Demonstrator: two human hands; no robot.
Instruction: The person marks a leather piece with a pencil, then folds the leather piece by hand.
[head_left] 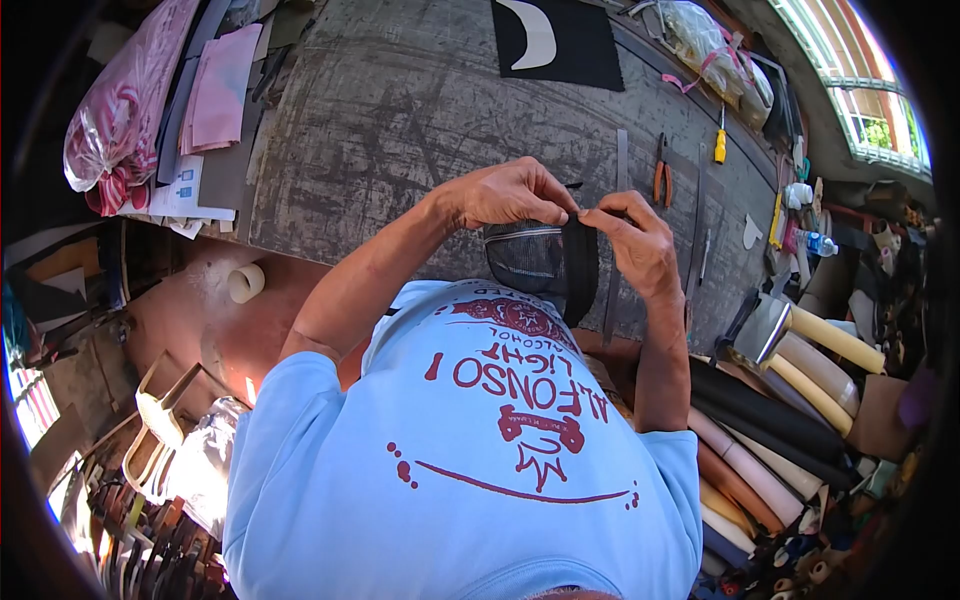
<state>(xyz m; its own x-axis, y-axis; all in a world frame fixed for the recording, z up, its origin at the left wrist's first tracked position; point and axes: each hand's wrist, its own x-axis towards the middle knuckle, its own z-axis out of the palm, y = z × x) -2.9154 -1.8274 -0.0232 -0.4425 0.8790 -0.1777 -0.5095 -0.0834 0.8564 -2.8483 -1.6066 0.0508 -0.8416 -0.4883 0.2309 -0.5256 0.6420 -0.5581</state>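
Pinching the black piece (582,265) at its far edge with left fingers (550,211) and right fingers (605,219), seemingly for close control.

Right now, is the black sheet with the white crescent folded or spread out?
Spread out: the black sheet lies flat on the table, the white crescent showing on top. Its far edge is out of view.

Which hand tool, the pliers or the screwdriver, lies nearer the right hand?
The pliers, with orange handles. The screwdriver, with its yellow handle, lies farther out from the right hand.
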